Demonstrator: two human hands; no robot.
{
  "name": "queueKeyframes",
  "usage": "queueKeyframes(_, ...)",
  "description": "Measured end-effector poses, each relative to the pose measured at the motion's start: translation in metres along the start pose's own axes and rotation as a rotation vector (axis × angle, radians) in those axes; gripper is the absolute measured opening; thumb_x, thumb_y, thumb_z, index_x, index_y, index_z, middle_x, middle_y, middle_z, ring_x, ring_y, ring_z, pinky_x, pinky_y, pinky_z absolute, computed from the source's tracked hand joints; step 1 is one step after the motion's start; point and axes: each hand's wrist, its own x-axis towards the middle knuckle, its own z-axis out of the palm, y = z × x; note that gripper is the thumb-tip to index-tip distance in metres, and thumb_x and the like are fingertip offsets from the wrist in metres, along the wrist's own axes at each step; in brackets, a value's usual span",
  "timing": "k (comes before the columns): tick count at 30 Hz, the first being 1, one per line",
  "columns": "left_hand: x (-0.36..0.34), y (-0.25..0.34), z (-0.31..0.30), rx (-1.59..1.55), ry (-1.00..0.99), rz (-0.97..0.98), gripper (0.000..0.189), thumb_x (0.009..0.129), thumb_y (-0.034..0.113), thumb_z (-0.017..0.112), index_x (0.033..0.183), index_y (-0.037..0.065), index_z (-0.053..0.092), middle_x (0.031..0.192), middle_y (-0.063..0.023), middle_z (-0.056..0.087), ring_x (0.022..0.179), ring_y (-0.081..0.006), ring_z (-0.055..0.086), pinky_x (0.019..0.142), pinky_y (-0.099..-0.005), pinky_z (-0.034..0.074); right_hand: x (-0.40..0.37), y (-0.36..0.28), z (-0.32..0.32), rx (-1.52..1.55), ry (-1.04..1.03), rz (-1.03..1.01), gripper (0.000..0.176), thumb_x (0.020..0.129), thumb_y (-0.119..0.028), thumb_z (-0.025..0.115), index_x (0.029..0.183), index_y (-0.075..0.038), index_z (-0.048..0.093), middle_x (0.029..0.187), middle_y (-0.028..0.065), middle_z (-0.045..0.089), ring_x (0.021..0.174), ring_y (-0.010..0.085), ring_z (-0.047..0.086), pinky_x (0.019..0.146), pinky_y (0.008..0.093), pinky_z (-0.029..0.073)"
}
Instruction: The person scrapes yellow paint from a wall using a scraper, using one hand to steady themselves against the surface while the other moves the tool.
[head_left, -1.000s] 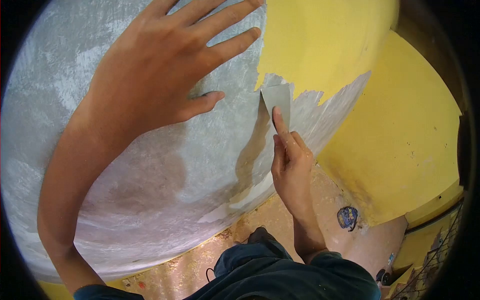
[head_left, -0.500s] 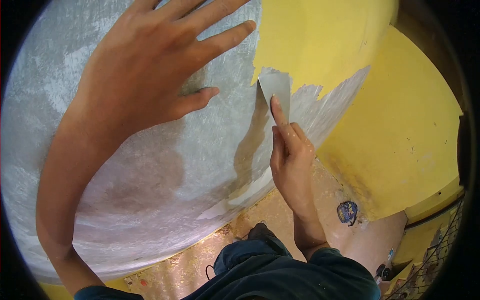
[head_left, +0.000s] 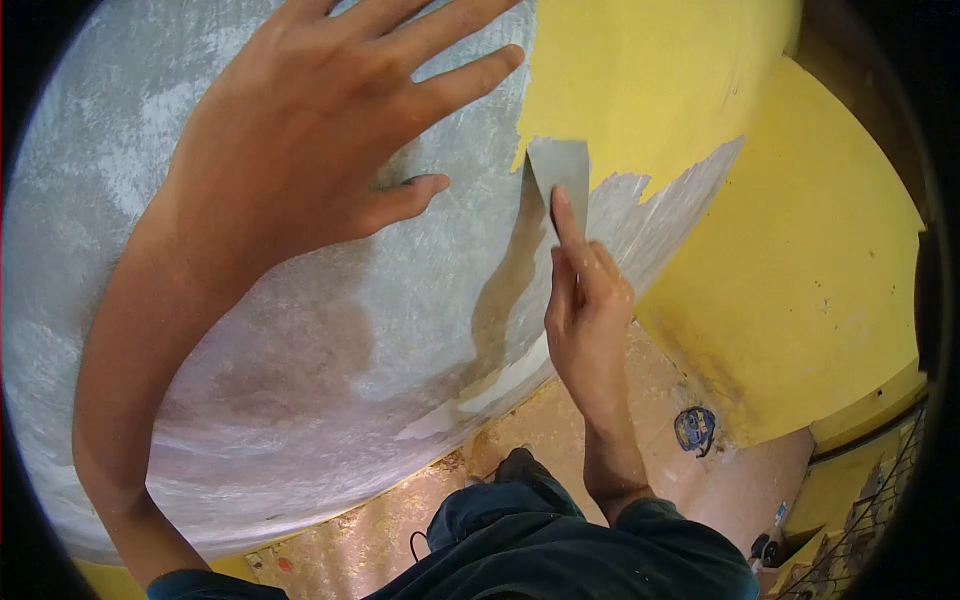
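Left hand [head_left: 300, 130]: open, fingers spread, palm towards the wall [head_left: 300, 330], thumb tip on the surface. Not holding anything. Whether the palm fully touches can't be told.

Right hand [head_left: 590, 320]: closed around a putty knife [head_left: 560, 168]. Handle is hidden in the fist, and only the grey trapezoid blade shows. Index finger [head_left: 567, 215] is stretched out along the back of the blade, pressing it to the wall; the other fingers are curled.

Blade position: flat or near-flat on the wall, wide edge up, right on the ragged border where the grey coat [head_left: 200, 150] meets the yellow paint [head_left: 640, 80]. It sits just right of the left thumb, with the two hands near each other but apart.

Wall state: grey coat covers the left and centre, streaked, with a darker patch lower left. Yellow shows at upper right and on the adjoining side wall [head_left: 800, 280]. A pale smear runs along the lower edge of the grey.

Below: dusty floor [head_left: 540, 430], with a small blue object [head_left: 695, 430] lying at the foot of the side wall. A dark sleeve [head_left: 680, 540] shows at the bottom edge.
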Motion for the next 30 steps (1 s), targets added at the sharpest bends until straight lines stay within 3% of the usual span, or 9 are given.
queueKeyframes(9,0.000,0.000,-0.001,-0.004,-0.001,-0.003,0.077,0.093,0.070,0.062,0.147,0.017,0.058,0.160,-0.0174,0.044,0.153,-0.0362,0.035,0.127,-0.0593,0.024,-0.002,-0.001,-0.002,0.013,-0.013,0.018,0.062,0.098,0.009,0.059,0.153,-0.020,0.056,0.074,0.0152,0.048,0.062,0.0233,0.044,0.062,0.0350,0.043)
queueKeyframes(11,0.002,0.001,0.000,0.004,0.015,0.005,0.077,0.093,0.070,0.062,0.147,0.016,0.058,0.160,-0.0175,0.044,0.153,-0.0365,0.035,0.127,-0.0593,0.024,0.012,-0.006,-0.007,-0.050,-0.029,0.001,0.067,0.095,0.007,0.062,0.155,-0.021,0.054,0.076,0.0168,0.052,0.065,0.0330,0.055,0.065,0.0431,0.048)
queueKeyframes(18,0.000,0.000,0.000,0.036,0.016,-0.007,0.077,0.092,0.070,0.063,0.146,0.016,0.058,0.160,-0.0172,0.044,0.152,-0.0366,0.035,0.127,-0.0584,0.024,-0.016,0.003,0.000,-0.027,-0.110,0.039,0.067,0.094,0.006,0.062,0.155,-0.021,0.054,0.075,0.0148,0.051,0.065,0.0318,0.055,0.065,0.0435,0.049)
queueKeyframes(30,0.000,0.003,0.001,0.015,0.036,-0.009,0.077,0.091,0.069,0.066,0.147,0.016,0.058,0.160,-0.0174,0.044,0.152,-0.0364,0.036,0.127,-0.0590,0.024,-0.007,-0.002,0.000,-0.023,-0.060,0.001,0.069,0.093,0.007,0.063,0.155,-0.021,0.055,0.075,0.0135,0.049,0.063,0.0300,0.053,0.062,0.0414,0.047)
